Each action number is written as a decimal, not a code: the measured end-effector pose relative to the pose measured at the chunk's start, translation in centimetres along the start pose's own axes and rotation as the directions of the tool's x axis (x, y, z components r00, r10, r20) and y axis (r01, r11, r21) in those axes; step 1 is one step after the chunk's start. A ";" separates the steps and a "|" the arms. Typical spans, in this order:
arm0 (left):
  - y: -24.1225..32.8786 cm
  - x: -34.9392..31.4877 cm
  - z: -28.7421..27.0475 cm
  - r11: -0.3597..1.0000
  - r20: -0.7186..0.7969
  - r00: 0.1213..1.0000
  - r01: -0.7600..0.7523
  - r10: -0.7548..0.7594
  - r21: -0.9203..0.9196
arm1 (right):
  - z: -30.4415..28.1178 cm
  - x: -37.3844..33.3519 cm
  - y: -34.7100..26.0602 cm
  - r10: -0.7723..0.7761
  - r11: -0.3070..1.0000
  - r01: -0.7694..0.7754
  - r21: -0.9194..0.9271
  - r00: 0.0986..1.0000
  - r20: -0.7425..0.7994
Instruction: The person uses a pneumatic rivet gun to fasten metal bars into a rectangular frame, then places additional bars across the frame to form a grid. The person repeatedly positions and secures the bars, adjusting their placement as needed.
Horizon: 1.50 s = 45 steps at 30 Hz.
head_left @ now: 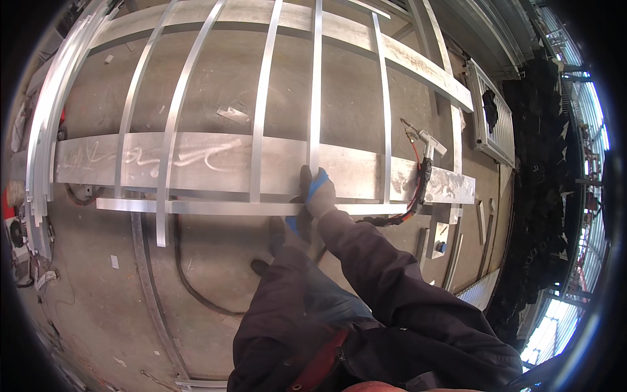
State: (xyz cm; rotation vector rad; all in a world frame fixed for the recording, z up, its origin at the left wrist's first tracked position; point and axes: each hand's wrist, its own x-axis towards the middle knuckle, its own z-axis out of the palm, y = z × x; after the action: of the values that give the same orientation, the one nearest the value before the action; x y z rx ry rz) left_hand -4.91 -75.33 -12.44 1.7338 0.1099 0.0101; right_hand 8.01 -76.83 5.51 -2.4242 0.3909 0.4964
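Observation:
My right hand (321, 197), in a grey, black and blue glove, is closed around the near end of a narrow metal bar (315, 85). Close beside it, my left hand (287, 228), in a similar glove, is at the near edge of a long crosswise metal bar (215, 208). Its fingers look curled against that bar, though they are blurred and partly hidden. Several more narrow bars run away from me, lying across a wide metal beam (222, 153) and a farther beam (424, 72). One bar (162, 222) at the left sticks out past the crosswise bar.
A welding gun (432, 145) rests toward the beam's right end, its dark cable (418, 196) looping down near the crosswise bar. Long metal profiles (46, 130) are stacked at the left. A hose (189, 284) lies on the floor. Dark sheeting (535, 183) hangs at the right.

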 end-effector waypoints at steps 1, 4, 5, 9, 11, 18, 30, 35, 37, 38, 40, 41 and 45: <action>0.3 -0.3 0.1 0.992 -0.013 0.999 0.044 -0.046 -0.116 | -0.2 -0.1 -0.2 0.003 1.000 -0.003 -0.022 1.000 0.002; 1.8 -0.3 -0.2 0.776 0.031 0.972 0.203 -0.231 -0.598 | -0.4 -0.1 -0.5 0.019 1.000 -0.018 -0.024 0.999 0.027; 2.4 -0.1 -0.4 0.624 0.102 0.948 0.278 -0.303 -0.731 | -0.4 -0.1 -0.5 0.024 0.999 -0.023 -0.024 0.999 0.040; 4.5 0.7 -1.5 0.706 0.003 0.939 0.260 -0.343 -0.658 | -0.1 0.1 -0.2 0.026 0.999 -0.026 -0.028 0.999 0.034; 4.9 0.6 -1.6 0.228 0.091 0.869 0.227 -0.486 -0.947 | 0.0 0.2 -0.1 0.031 0.999 -0.030 -0.029 0.999 0.040; 3.2 -0.4 -0.7 0.661 0.070 0.979 0.180 -0.189 -0.729 | 0.0 0.3 -0.1 0.051 0.999 -0.050 -0.022 0.997 0.053; 0.8 -1.4 0.0 -0.115 0.193 0.979 0.184 -0.070 -0.976 | 0.3 0.6 0.6 0.035 0.999 -0.034 -0.007 0.998 0.059; 2.0 -0.6 -1.1 0.679 0.223 0.922 0.385 -0.318 -0.625 | 1.2 0.7 1.1 -0.056 0.998 0.053 -0.026 0.994 -0.093; 3.5 -0.2 -1.6 0.640 0.187 0.928 0.359 -0.322 -0.680 | 1.1 0.7 1.2 -0.057 0.998 0.056 -0.013 0.995 -0.082; 4.2 0.0 -1.8 0.581 0.197 0.914 0.381 -0.355 -0.719 | 1.0 0.7 1.2 -0.057 0.998 0.056 -0.010 0.996 -0.070; 5.7 0.3 -2.3 0.455 0.229 0.880 0.419 -0.415 -0.786 | 0.8 0.7 1.1 -0.026 1.000 0.026 -0.001 0.999 -0.020; 6.3 0.5 -2.5 0.400 0.228 0.873 0.412 -0.431 -0.819 | 0.7 0.7 1.0 0.002 1.000 -0.003 0.005 1.000 0.018; 7.5 0.9 -2.9 0.651 0.067 0.928 0.308 -0.367 -0.694 | 0.8 0.6 0.8 -0.039 0.997 0.033 -0.068 0.996 -0.080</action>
State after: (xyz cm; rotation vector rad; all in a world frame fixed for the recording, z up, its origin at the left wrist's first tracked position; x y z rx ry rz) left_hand -3.76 -73.61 -4.66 0.9216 0.4383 -0.1416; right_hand 8.01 -77.01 4.32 -2.5175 0.3702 0.4015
